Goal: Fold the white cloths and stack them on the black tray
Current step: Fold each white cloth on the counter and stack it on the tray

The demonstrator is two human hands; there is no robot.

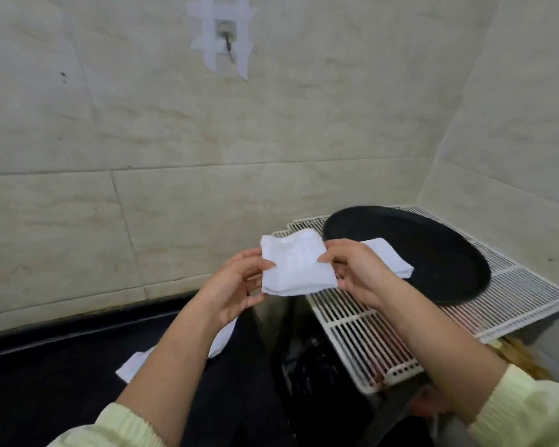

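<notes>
The person wears a pale yellow-green top. The left sleeve (pixel 110 427) and right sleeve (pixel 530 411) are soft and puffy, each ending in a gathered, ribbed cuff high on the forearm. The left hand (pixel 233 285) and right hand (pixel 352 272) are bare.

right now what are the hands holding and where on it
A folded cloth, held up between both hands: the left hand pinches its left edge, the right hand its right edge.
</notes>
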